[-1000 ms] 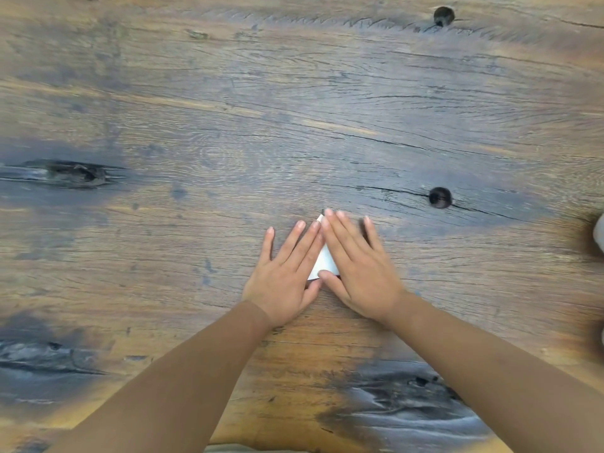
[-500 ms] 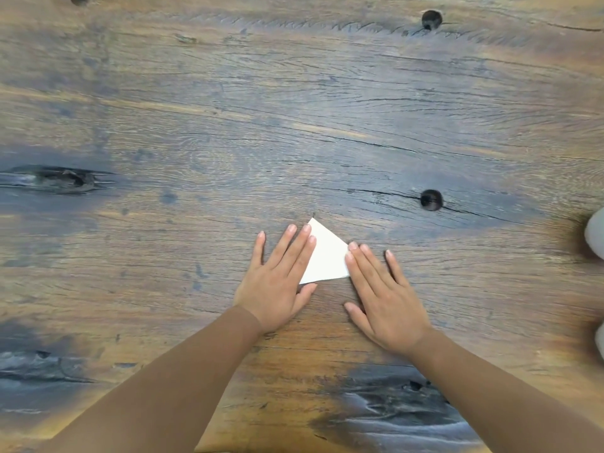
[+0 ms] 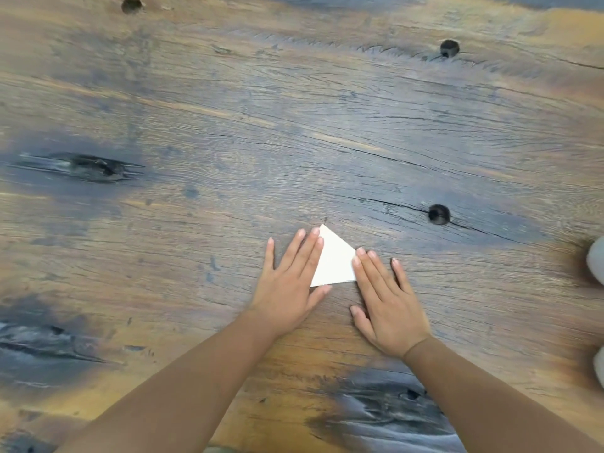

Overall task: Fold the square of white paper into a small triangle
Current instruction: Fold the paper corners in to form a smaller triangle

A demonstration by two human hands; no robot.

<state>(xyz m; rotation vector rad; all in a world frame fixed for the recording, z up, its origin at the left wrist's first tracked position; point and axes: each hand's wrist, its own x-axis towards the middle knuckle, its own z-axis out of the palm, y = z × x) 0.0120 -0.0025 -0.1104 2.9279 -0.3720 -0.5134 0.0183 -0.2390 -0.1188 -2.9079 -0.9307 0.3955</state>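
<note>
Looking down from the head at paper (image 3: 335, 260), a triangle flat on table (image 3: 294, 125). Pinned along its left edge under left hand (image 3: 289, 289), fingers straight. Touched at its right corner by right hand (image 3: 389, 308), fingers flat too, gripping nothing. Maybe pale blobs (image 3: 596, 264) far right, badly cropped.

A plain white paper (image 3: 335, 261) triangle on a wooden table (image 3: 294, 125) of warm orange-brown grain, streaked with grey-blue patches (darkest around the black knot holes (image 3: 439, 214)) and fine dark cracks.
</note>
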